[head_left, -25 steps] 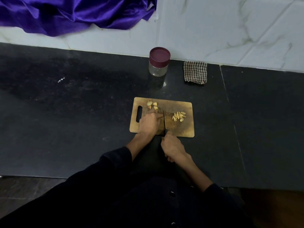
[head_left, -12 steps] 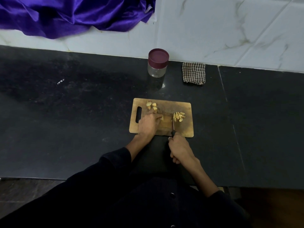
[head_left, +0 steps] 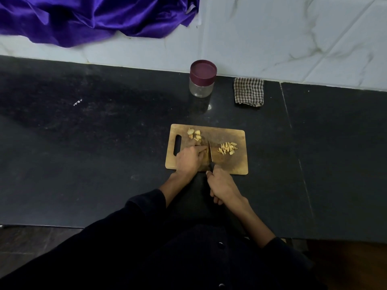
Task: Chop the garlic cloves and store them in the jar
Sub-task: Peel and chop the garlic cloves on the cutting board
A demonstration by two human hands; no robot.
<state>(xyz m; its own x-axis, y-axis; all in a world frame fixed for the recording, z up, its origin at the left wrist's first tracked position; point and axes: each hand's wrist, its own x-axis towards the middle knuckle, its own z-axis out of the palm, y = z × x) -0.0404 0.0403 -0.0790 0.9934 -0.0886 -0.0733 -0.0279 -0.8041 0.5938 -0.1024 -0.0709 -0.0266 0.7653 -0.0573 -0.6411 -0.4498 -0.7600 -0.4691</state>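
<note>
A wooden cutting board (head_left: 236, 164) lies on the black counter. Whole garlic cloves (head_left: 194, 134) sit at its far left; a pile of chopped garlic (head_left: 227, 148) lies on its right half. My right hand (head_left: 222, 186) grips the handle of a knife (head_left: 210, 152), whose blade stands on the board right beside my left fingertips. My left hand (head_left: 189, 159) rests on the board with fingers curled, pinning a clove that is mostly hidden under them. The clear jar (head_left: 202, 79) with a maroon lid stands closed behind the board.
A folded checked cloth (head_left: 248, 91) lies right of the jar against the white marble wall. Purple satin fabric (head_left: 90, 17) hangs at the top left. The counter's front edge (head_left: 41, 225) runs just before my body.
The knife went right toward the chopped pile, then came back left to my left fingertips. My left hand stayed on the clove.
</note>
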